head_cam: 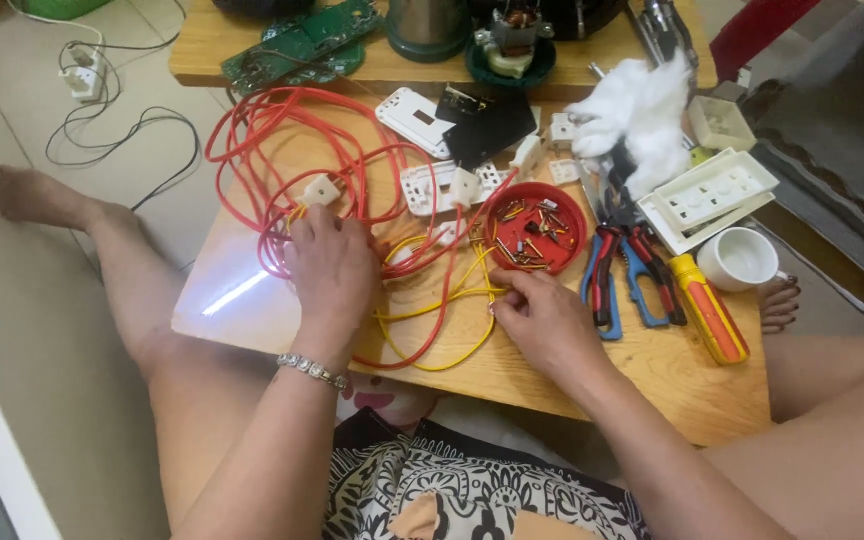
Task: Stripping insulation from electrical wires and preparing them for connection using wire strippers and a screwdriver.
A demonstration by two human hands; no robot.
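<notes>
The left hand is pressing down, closed, on the red wire coil to steady it, while the right hand is pinching the yellow wire beside the red dish of screws on the tabletop.

Bare arms, beaded bracelet (left wrist), black-and-white patterned garment

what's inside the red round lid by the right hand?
The red round lid holds a loose pile of small screws and tiny metal bits, mostly brass-coloured and dark. The right hand sits at its near rim, apart from them. What lies beneath the pile is covered.
</notes>
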